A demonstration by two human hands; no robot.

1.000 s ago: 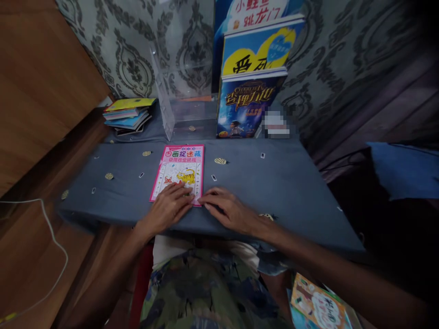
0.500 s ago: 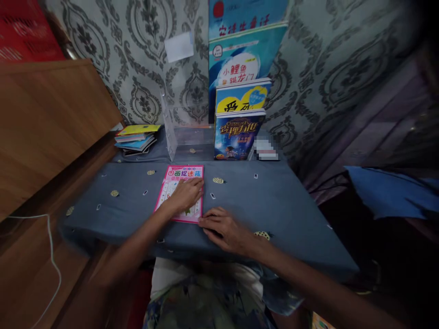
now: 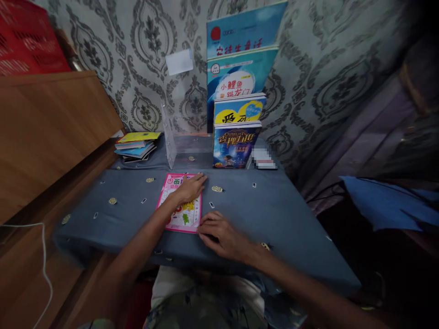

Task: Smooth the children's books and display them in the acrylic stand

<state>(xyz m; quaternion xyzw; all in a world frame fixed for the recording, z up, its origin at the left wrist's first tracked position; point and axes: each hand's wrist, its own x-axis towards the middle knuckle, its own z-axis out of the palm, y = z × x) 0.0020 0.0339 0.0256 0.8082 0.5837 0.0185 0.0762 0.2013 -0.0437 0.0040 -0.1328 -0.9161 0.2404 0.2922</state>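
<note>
A thin pink-bordered picture book with Chinese lettering and coloured drawings lies face up on the cloth-covered table. Across its upper right part rests my left hand, flat and open, fingers stretched towards the top right corner and covering part of the title. At the bottom right corner, my right hand has its thumb and fingertips closed together on the book's edge, the other fingers bent. The forearm of my left arm hides the book's lower left side.
Behind stands a clear acrylic holder beside a tiered row of upright books. A stack of books lies at the back left, near a wooden cabinet with a red basket. A white cable hangs at left.
My left hand has slid up and right across the cover, uncovering more of the drawings. The right hand stays at the lower corner. The view has shifted slightly upward.
</note>
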